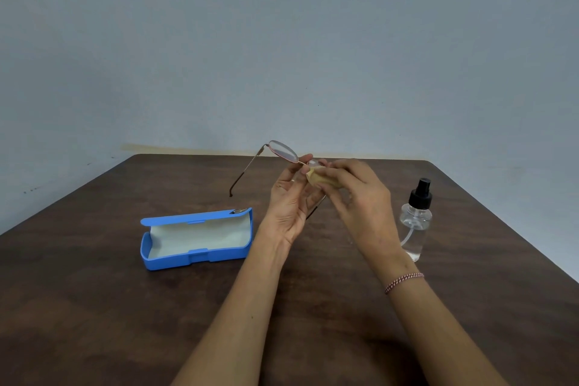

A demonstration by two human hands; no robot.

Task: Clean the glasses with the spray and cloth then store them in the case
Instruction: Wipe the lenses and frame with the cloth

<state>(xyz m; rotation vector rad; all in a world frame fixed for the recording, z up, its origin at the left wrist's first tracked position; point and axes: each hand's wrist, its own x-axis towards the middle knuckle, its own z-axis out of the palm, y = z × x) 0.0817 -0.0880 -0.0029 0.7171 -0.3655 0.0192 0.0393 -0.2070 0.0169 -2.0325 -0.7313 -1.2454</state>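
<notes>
The glasses (pixel 283 152) are held in the air above the brown tabletop (pixel 125 307), with the left hand (pixel 289 200) pinching the thin frame near the bridge between thumb and fingertips. The right hand (pixel 360 197) is closed around a small yellow cloth (pixel 322 180) and presses it on one lens, which is mostly hidden, so it seems the cloth covers both sides. The blue case (pixel 175 263) lies open on the left, and the spray bottle (pixel 416 219) stands upright on the right.
</notes>
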